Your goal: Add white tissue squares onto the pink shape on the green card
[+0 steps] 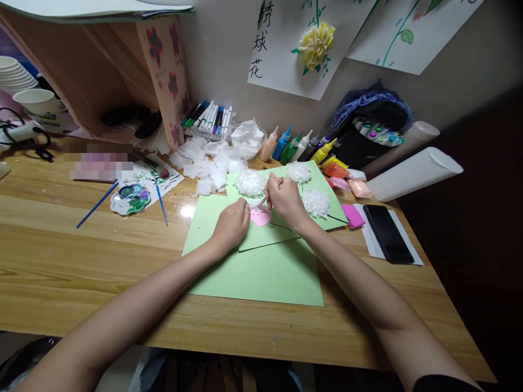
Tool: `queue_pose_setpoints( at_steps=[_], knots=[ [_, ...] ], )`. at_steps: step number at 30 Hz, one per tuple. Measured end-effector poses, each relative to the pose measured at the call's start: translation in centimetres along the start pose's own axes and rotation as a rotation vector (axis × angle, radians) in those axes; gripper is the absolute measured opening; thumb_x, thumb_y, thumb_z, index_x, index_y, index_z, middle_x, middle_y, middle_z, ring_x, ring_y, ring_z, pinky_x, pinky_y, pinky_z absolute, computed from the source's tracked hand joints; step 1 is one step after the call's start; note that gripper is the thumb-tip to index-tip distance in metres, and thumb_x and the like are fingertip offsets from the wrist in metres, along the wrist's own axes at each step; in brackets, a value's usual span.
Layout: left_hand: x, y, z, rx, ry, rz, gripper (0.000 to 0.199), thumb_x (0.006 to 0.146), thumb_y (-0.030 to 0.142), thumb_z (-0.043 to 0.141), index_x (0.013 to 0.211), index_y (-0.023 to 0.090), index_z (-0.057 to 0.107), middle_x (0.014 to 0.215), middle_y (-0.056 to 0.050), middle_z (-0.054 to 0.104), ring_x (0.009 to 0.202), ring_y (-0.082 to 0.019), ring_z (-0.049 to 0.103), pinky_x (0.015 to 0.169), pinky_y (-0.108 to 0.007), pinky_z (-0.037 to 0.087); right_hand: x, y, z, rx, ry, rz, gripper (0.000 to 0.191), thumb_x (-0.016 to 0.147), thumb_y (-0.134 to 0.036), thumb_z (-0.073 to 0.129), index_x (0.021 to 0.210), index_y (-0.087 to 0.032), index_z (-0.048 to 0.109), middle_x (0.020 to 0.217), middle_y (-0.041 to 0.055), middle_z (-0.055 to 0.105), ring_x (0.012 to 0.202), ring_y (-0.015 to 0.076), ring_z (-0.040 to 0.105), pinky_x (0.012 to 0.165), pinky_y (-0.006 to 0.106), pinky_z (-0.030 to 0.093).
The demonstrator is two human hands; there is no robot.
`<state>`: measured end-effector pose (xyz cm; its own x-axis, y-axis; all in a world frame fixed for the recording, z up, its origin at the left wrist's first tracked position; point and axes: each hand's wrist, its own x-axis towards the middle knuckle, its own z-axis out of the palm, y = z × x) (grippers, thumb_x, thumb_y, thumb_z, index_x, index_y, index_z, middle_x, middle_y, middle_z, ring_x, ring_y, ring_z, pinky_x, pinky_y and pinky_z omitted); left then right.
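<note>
My right hand [283,196] grips a thin stick [262,202], its tip pointing down at a pink round patch [260,216]. Left of that patch, my left hand [233,222] rests with its fingers curled closed against the patch's edge; whatever they pinch is hidden. Both hands are over a green sheet [281,222] that carries fluffy white paper flowers [250,182] and drawn black stems. Under it lies a second green sheet [261,277], set at another angle.
White tissue squares [212,163] lie behind the sheets, beside a bowl [247,137]. Several paint bottles [292,148] line the wall. Left stand a paint palette [129,199] and brushes [97,203]. A phone [388,233] and a pink pad [353,216] lie right.
</note>
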<state>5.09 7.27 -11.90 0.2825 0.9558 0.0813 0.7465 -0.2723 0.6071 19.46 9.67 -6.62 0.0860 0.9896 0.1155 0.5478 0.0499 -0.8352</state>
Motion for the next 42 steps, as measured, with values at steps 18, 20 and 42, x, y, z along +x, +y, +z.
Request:
queue_pose_setpoints(
  at_steps=[18, 20, 42],
  knots=[
    [1.9, -2.5, -1.3, -0.642, 0.105, -0.445, 0.039, 0.081, 0.023, 0.054, 0.118, 0.012, 0.047, 0.107, -0.013, 0.063, 0.087, -0.019, 0.062, 0.076, -0.031, 0.049, -6.0, 6.5, 0.0, 0.865, -0.046, 0.227, 0.057, 0.090, -0.057, 0.032, 0.046, -0.022, 0.038, 0.034, -0.0057, 0.027, 0.032, 0.0079, 0.021, 0.038, 0.026, 0.014],
    [1.9, -2.2, -1.4, -0.541, 0.082, -0.331, 0.025, 0.081, 0.023, 0.053, 0.104, 0.014, 0.056, 0.092, -0.008, 0.066, 0.082, -0.019, 0.061, 0.073, -0.031, 0.047, -6.6, 6.3, 0.0, 0.862, -0.037, 0.234, 0.056, 0.090, -0.057, 0.031, 0.047, -0.022, 0.037, 0.035, -0.0056, 0.027, 0.032, 0.0081, 0.021, 0.038, 0.026, 0.014],
    [4.1, -4.5, -2.8, -0.776, -0.066, -0.154, 0.037, 0.057, 0.044, 0.074, 0.077, 0.015, 0.064, 0.075, -0.006, 0.070, 0.074, -0.023, 0.064, 0.068, -0.033, 0.050, -10.4, 2.8, -0.3, 0.638, -0.297, -0.016, 0.062, 0.088, -0.065, 0.029, 0.052, -0.019, 0.049, 0.043, -0.0020, 0.041, 0.040, 0.0102, 0.037, 0.043, 0.025, 0.025]
  ],
)
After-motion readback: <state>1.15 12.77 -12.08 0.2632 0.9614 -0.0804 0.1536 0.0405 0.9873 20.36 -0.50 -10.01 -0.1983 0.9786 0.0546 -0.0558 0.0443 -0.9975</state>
